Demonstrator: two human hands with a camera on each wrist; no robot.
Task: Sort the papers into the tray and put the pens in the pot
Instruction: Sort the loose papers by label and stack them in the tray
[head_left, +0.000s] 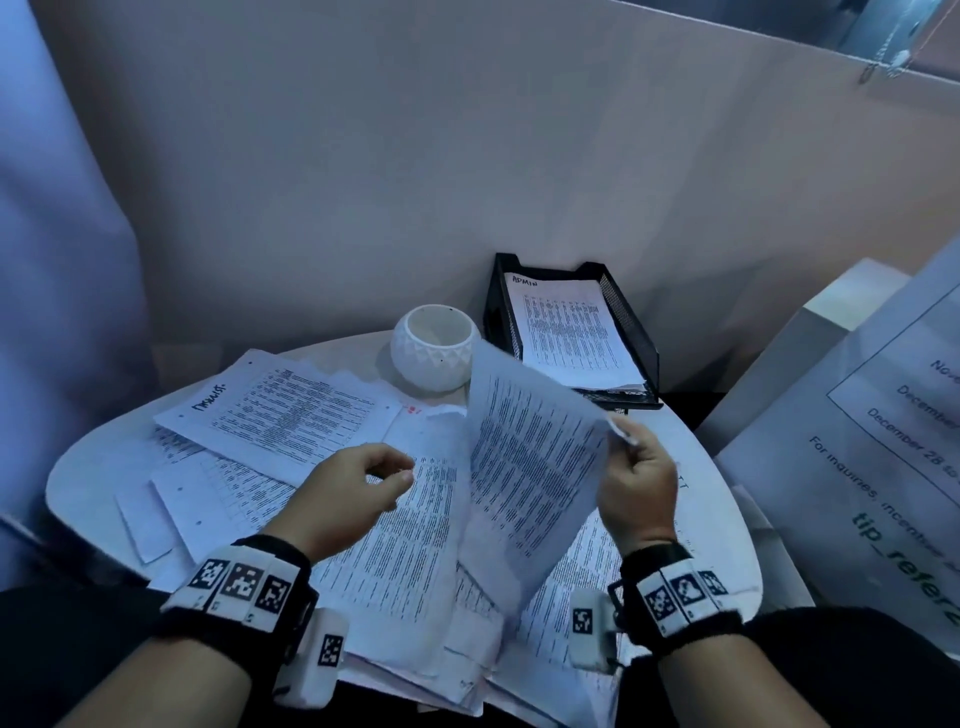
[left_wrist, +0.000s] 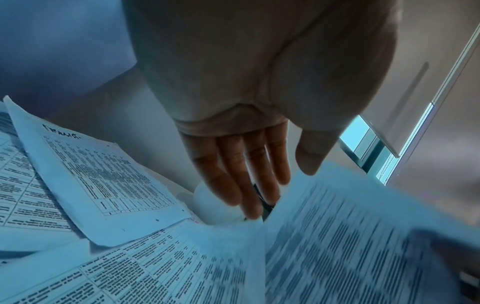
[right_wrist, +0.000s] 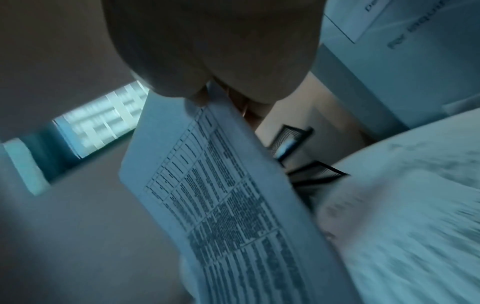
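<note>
Printed papers lie scattered over a round white table. My right hand pinches the far edge of one printed sheet and holds it up, tilted, over the pile; the right wrist view shows the pinch at the sheet's corner. My left hand hovers above the papers and holds nothing, with its fingers relaxed. A white faceted pot stands empty at the back. To its right, a black mesh tray holds papers marked ADMIN. I see no pens.
A sheet with a handwritten heading lies at the back left of the pile. A large printed notice leans at the right beside a white box. A beige partition stands behind the table.
</note>
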